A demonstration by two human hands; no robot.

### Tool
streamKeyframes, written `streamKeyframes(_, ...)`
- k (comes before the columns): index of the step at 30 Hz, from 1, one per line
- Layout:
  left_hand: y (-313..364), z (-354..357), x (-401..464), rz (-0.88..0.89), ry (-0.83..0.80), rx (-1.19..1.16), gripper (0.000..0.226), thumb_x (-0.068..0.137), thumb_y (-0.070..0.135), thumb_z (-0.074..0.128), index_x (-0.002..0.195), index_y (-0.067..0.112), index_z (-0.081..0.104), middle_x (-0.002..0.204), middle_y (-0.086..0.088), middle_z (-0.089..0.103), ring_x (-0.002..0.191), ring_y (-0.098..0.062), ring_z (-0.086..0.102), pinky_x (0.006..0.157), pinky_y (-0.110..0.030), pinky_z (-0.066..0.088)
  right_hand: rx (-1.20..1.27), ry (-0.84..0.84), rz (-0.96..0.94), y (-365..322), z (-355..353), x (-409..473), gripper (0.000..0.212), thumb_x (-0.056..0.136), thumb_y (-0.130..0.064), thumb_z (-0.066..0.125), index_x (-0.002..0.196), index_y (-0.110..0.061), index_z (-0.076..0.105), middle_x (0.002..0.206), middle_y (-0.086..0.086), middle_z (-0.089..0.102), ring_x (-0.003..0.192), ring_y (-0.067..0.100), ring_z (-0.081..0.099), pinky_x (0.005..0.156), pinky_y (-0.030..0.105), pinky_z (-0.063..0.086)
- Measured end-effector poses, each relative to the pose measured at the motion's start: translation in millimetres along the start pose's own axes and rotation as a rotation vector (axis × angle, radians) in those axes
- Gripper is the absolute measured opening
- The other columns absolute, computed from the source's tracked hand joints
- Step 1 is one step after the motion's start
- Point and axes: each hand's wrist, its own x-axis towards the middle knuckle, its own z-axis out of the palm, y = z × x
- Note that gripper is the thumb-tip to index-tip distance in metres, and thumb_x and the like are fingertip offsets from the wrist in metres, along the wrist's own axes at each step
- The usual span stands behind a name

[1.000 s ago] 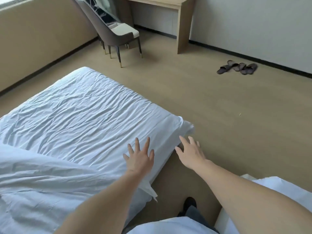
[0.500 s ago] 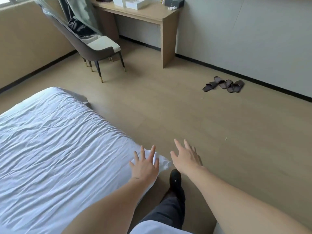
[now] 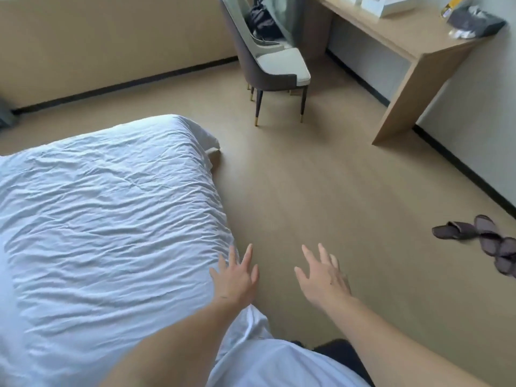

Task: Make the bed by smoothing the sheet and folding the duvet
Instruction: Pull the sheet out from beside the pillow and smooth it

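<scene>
Both hands have travelled along the bed edge. Left hand spread flat, grasping nothing, touching the sheet edge; right hand released above the floor. Sheet: light, limp, wrinkled across the mattress; best gripped along the overhanging edge.

Bed, wrinkled white sheet on it, left hand at edge

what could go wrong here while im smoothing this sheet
The sheet is deeply creased, and only the left hand is at its edge; the right hand is open above the floor, so a one-sided push may just shift wrinkles. The far corner looks loose and could pull out. The slippers are a trip hazard.
</scene>
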Motion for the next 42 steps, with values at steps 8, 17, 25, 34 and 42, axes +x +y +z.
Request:
streamKeyframes(8, 96, -37, 108, -0.143, 0.083, 0.001, 0.064, 0.097, 0.064, 0.007, 0.158, 0.050, -0.003, 0.172, -0.004, -0.003, 0.157, -0.035, -0.002, 0.121, -0.061, 0.013, -0.171, -0.005, -0.302, 25, -87, 166, 0.062, 0.100, -0.052, 0.034, 0.158, -0.039, 0.016, 0.168, 0.002, -0.003, 0.153, 0.024, 0.000, 0.121, 0.048, 0.013)
streamKeyframes(17, 201, -139, 241, -0.312, 0.152, -0.011, 0.061, 0.101, 0.062, 0.011, 0.157, 0.048, -0.010, 0.171, -0.004, -0.008, 0.157, -0.034, -0.007, 0.123, -0.062, 0.006, -0.332, -0.076, -0.433, 48, -248, 384, 0.068, 0.099, -0.058, 0.036, 0.158, -0.039, 0.010, 0.168, 0.001, -0.002, 0.154, 0.025, 0.001, 0.121, 0.051, 0.015)
streamKeyframes(25, 219, -200, 366, -0.365, 0.171, -0.093, 0.063, 0.102, 0.062, 0.018, 0.157, 0.049, -0.009, 0.171, -0.005, -0.005, 0.157, -0.033, -0.004, 0.123, -0.061, 0.007, -0.438, -0.094, -0.722, -37, -316, 539, 0.065, 0.100, -0.058, 0.034, 0.157, -0.045, 0.005, 0.168, 0.004, 0.004, 0.152, 0.027, 0.007, 0.117, 0.051, 0.023)
streamKeyframes(34, 121, -275, 565, -0.621, 0.191, -0.342, 0.061, 0.102, 0.062, 0.020, 0.158, 0.050, 0.000, 0.171, -0.005, 0.000, 0.156, -0.034, 0.000, 0.122, -0.062, 0.009, -0.603, -0.129, -0.690, -176, -370, 747, 0.066, 0.099, -0.062, 0.033, 0.156, -0.046, 0.005, 0.168, 0.007, 0.004, 0.151, 0.032, 0.011, 0.114, 0.051, 0.030)
streamKeyframes(42, 57, -375, 725, -0.716, 0.203, -0.417, 0.061, 0.102, 0.061, 0.021, 0.159, 0.048, 0.001, 0.170, -0.007, 0.003, 0.156, -0.035, 0.004, 0.121, -0.061, 0.013, -0.648, -0.203, -0.911, -392, -392, 881, 0.067, 0.098, -0.058, 0.039, 0.157, -0.040, 0.014, 0.165, 0.005, 0.017, 0.150, 0.029, 0.015, 0.113, 0.052, 0.029)
